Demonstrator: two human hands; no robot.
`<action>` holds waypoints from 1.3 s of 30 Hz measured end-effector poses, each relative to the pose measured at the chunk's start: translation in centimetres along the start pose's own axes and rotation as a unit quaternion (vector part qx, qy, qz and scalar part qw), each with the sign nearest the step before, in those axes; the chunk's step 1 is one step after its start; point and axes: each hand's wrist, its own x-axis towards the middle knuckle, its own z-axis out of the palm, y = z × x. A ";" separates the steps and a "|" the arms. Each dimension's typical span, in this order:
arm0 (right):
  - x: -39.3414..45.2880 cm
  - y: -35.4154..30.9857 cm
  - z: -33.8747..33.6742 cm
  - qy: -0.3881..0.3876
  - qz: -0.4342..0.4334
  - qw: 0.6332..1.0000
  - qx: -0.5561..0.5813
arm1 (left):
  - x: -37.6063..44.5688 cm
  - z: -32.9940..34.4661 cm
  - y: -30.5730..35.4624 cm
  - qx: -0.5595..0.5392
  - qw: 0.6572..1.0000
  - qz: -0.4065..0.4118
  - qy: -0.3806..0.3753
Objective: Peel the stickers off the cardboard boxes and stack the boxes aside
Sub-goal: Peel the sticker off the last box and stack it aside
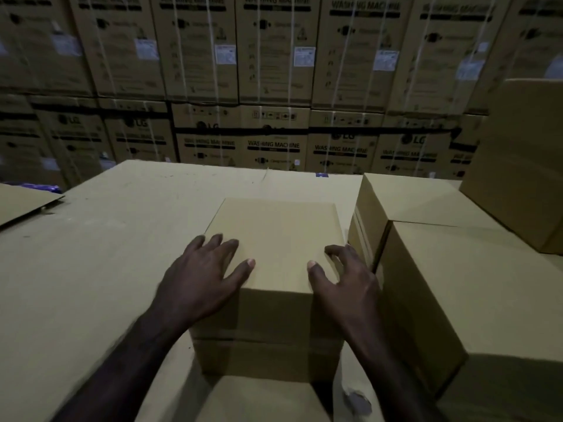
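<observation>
A plain brown cardboard box (275, 226) stands in the middle of a wide cardboard work surface (100, 254), right in front of me. My left hand (202, 271) lies on the box's near left top edge, fingers spread and fairly straight. My right hand (342, 274) rests on the near right top edge, its fingers bent over the corner. No sticker shows on the top or on the near face of this box.
Several plain boxes (432, 287) are packed close on the right, a taller one (518, 166) behind them. A wall of washing-machine cartons (274, 86) fills the background. A loose cardboard sheet (24, 202) lies at far left. A scrap (358, 402) sits near the bottom edge.
</observation>
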 end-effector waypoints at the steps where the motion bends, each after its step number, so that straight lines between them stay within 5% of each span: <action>1: 0.3 -0.1 0.0 0.000 0.004 1.000 0.000 | 0.5 0.0 -0.2 0.001 1.000 0.004 -0.011; 27: 2.4 -1.7 2.2 0.035 0.096 0.993 0.065 | 3.8 0.1 -4.5 -0.200 0.978 0.057 -0.006; 39: 7.5 -6.7 -0.9 0.097 0.025 0.993 0.066 | 7.2 -7.2 -2.6 -0.218 0.964 0.107 0.111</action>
